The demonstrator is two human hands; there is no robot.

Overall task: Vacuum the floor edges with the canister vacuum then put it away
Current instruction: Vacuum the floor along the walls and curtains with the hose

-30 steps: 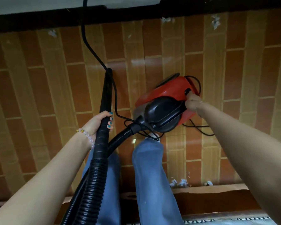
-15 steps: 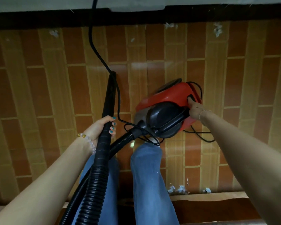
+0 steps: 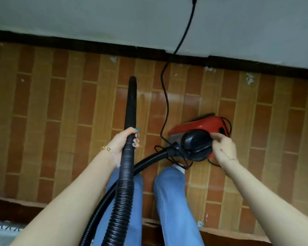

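No text, brand, number or sign can be read. The red plastic canister vacuum with a round black cap [image 3: 203, 124], right of centre, and the black rigid vacuum tube [image 3: 131, 103], at centre, show no legible marking in this soft frame.

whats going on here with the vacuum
A person stands over a red canister vacuum on the tiled floor. The left hand grips the black wand, tip aimed toward the baseboard, where white scraps lie. The right hand touches the canister's black handle; whether it grips is unclear. The power cord runs up the wall.
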